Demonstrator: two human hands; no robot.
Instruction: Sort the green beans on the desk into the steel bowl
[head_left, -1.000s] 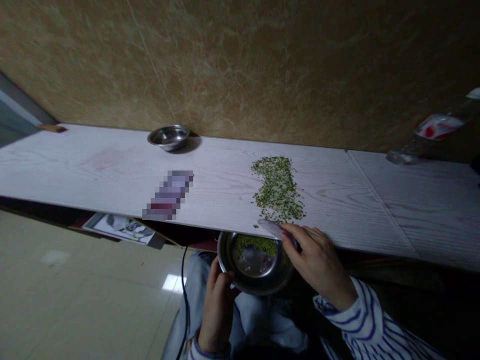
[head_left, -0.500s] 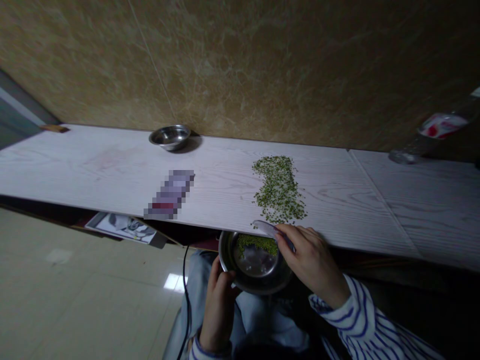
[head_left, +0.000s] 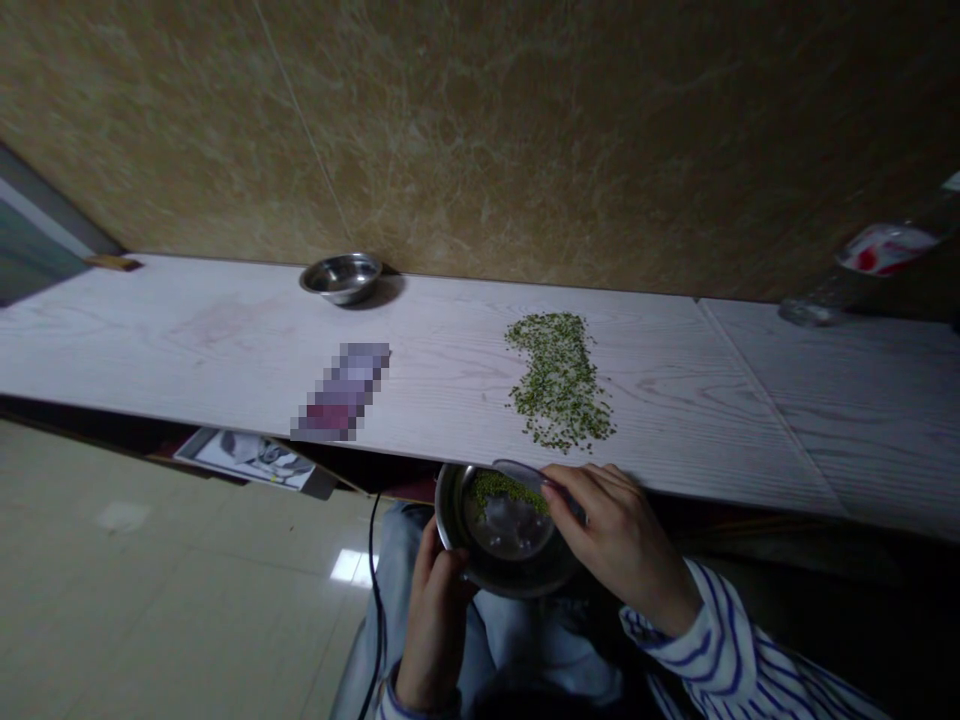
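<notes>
My left hand [head_left: 439, 610] is closed on the left rim of a steel bowl [head_left: 510, 580], held at the table's front edge above my lap. Small green beans [head_left: 504, 490] lie along the far side of its inside. A thin, translucent plastic piece [head_left: 517, 470] with a curved edge is pinched in my right hand [head_left: 611, 525], over the bowl's far rim. Part of that piece is hidden behind my fingers. Just beyond, more green beans [head_left: 559, 375] are spread in a loose patch on the pale wooden tabletop [head_left: 442, 370].
A smaller steel bowl [head_left: 343, 280] stands near the wall at the back left. In front of it lies a pixelated flat object [head_left: 345, 390]. A clear bottle [head_left: 862, 265] with a red and white label is at the far right. Papers fill an open drawer [head_left: 255, 455] below the table.
My right hand has come slightly down towards me, bringing the plastic piece from the table's edge to over the bowl's far rim. My left hand still holds the bowl.
</notes>
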